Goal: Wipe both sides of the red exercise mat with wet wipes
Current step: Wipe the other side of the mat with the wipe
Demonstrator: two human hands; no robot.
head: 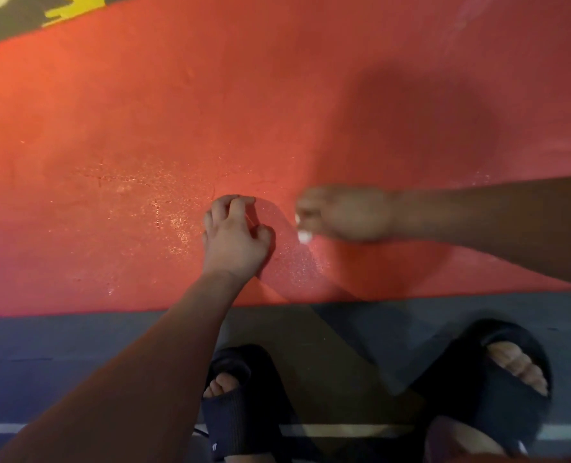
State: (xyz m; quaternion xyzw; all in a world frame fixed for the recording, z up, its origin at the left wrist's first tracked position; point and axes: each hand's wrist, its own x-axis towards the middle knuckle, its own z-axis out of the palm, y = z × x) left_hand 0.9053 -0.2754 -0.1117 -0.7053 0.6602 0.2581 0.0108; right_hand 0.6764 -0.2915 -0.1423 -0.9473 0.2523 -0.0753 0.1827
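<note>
The red exercise mat [210, 105] lies flat and fills most of the view, with damp glistening patches near its front edge. My left hand [235, 237] rests on the mat with its fingertips bent down onto the surface and nothing in it. To its right, my right hand [341, 213] is blurred and grips a small white wet wipe [303, 234], which peeks out below the fingers just above the mat.
A dark grey floor [77, 345] runs along the mat's front edge. My two feet in black slides [240, 406] [498, 372] stand there. A dark floor patch with yellow shapes [70, 8] shows beyond the mat at the top left.
</note>
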